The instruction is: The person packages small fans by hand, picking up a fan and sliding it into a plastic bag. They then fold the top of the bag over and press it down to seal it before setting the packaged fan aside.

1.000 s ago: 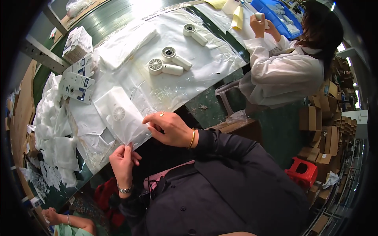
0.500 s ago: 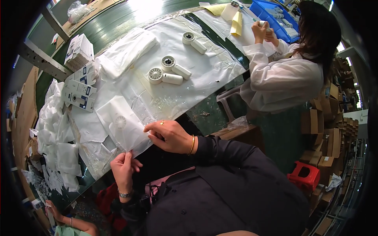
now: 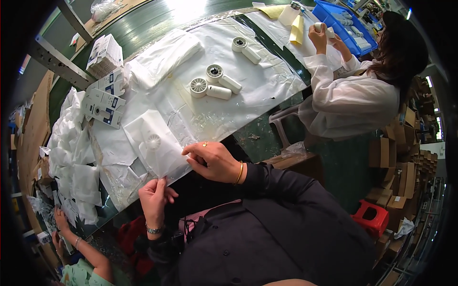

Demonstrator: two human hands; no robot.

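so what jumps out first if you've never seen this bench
Both hands, left hand and right hand, pinch a white bagged fan at the table's near edge. Three loose white handheld fans lie mid-table, and a white-coated co-worker works at the far right.

White frosted pouch (image 3: pixel 155 145) w/ white fan inside. Three white handheld fans (image 3: pixel 217 83) on clear-white plastic sheet (image 3: pixel 267 81). Table (image 3: pixel 157 19) dark green. Boxes (image 3: pixel 102 102) white w/ blue print. Bin (image 3: pixel 350 26) blue, stool (image 3: pixel 369 217) red, sleeve (image 3: pixel 281 190) prob. black.

Green floor (image 3: pixel 343 167), red stool (image 3: pixel 369 217), stacked cardboard boxes (image 3: pixel 405 157) at right.
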